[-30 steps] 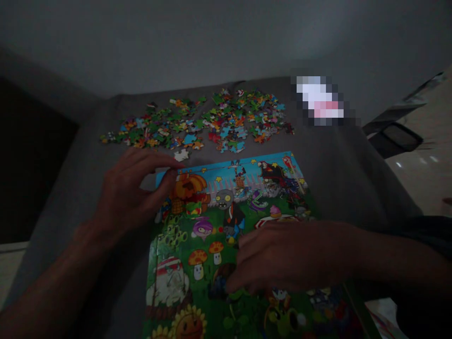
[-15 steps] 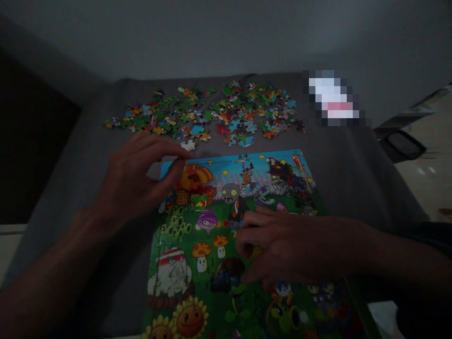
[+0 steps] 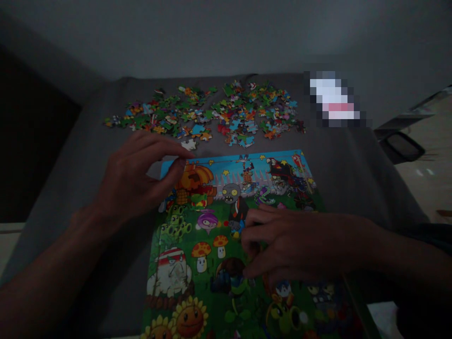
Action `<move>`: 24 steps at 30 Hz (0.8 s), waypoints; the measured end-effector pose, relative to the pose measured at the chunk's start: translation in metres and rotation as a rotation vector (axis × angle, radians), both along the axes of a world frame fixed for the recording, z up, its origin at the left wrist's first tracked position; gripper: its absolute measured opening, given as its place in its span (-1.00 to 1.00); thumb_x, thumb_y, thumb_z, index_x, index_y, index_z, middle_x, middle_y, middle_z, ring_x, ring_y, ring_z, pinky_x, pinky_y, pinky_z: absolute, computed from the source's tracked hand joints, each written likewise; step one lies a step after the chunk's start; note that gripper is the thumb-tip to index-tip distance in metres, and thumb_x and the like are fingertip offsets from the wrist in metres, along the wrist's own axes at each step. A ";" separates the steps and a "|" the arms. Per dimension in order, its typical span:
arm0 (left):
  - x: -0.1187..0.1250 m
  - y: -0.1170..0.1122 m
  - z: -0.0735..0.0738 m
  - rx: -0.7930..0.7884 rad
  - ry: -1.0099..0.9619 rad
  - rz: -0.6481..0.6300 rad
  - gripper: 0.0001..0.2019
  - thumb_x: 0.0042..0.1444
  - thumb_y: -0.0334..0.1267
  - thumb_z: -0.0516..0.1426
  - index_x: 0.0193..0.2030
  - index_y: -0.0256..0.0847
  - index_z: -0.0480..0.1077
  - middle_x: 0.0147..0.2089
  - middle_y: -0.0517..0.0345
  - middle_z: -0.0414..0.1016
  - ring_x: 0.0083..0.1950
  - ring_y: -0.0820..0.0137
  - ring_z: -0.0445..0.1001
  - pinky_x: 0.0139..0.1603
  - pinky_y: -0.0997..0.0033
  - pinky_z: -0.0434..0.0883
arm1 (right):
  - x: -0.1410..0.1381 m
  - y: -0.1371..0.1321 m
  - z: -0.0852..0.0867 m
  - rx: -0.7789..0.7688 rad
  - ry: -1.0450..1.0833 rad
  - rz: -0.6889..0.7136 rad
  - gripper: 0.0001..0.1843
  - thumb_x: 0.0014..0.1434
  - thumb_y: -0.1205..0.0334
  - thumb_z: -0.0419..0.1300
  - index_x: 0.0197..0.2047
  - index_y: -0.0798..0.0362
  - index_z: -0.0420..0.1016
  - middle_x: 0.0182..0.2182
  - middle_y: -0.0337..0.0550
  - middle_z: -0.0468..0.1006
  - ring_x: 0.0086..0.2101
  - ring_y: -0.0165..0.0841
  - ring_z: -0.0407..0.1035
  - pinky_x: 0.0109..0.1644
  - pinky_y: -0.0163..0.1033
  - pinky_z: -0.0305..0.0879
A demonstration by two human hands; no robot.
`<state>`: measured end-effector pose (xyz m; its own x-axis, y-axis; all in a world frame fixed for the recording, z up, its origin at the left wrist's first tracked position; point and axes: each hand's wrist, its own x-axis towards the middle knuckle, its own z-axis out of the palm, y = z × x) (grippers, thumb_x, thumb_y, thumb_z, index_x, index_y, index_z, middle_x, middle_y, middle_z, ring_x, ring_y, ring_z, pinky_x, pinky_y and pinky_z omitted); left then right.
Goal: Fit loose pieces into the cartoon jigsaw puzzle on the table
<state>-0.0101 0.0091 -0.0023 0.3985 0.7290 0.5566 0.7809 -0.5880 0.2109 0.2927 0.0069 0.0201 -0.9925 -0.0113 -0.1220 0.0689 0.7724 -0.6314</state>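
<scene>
A cartoon jigsaw puzzle board (image 3: 201,294) with zombies, mushrooms and sunflowers lies in front of me. At its upper left edge, my left hand (image 3: 132,176) has thumb and index finger closed on the rim. A pale puzzle piece (image 3: 189,144) lies just beyond those fingertips. Over the middle of the board is my right hand (image 3: 289,245), palm down. Its fingers are bent and apart, with the lowest fingertip low over the picture near a dark character. I see no piece in it, though its underside is hidden.
Many loose puzzle pieces (image 3: 208,110) spread across the grey cloth (image 3: 70,174) behind the board. A blurred-out bright object (image 3: 334,99) sits at the back right. A pale wall stands behind, and a dark looped object (image 3: 402,143) is beyond the right cloth edge.
My right hand has shifted slightly to the right over the board, baring a little more of the picture. My left hand stays at the same edge.
</scene>
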 end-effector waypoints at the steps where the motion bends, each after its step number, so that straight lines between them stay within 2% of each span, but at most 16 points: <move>1: 0.000 0.000 0.000 -0.002 0.002 -0.002 -0.90 0.33 -0.34 0.15 -0.08 -0.17 0.49 -0.12 0.15 0.58 -0.06 0.37 0.54 -0.01 0.31 0.42 | 0.000 0.000 0.000 0.001 0.003 0.010 -0.81 0.35 0.20 0.28 0.00 -0.04 0.65 -0.17 -0.16 0.53 -0.07 -0.24 0.26 -0.05 -0.13 0.15; 11: -0.001 0.001 -0.001 0.000 0.018 -0.010 -0.90 0.34 -0.33 0.15 -0.07 -0.19 0.48 -0.11 0.14 0.58 -0.06 0.36 0.54 0.00 0.30 0.42 | 0.000 0.000 0.002 0.030 -0.028 0.027 -0.79 0.34 0.29 0.28 0.00 -0.12 0.66 -0.18 -0.17 0.53 -0.09 -0.24 0.28 -0.07 -0.13 0.16; 24: -0.001 0.002 -0.001 0.001 0.025 -0.006 -0.91 0.34 -0.33 0.15 -0.08 -0.17 0.48 -0.12 0.14 0.59 -0.07 0.35 0.53 -0.01 0.29 0.41 | 0.001 0.000 0.000 0.020 0.006 0.024 -0.78 0.38 0.22 0.24 0.03 -0.14 0.66 -0.17 -0.16 0.53 -0.09 -0.25 0.28 -0.04 -0.12 0.15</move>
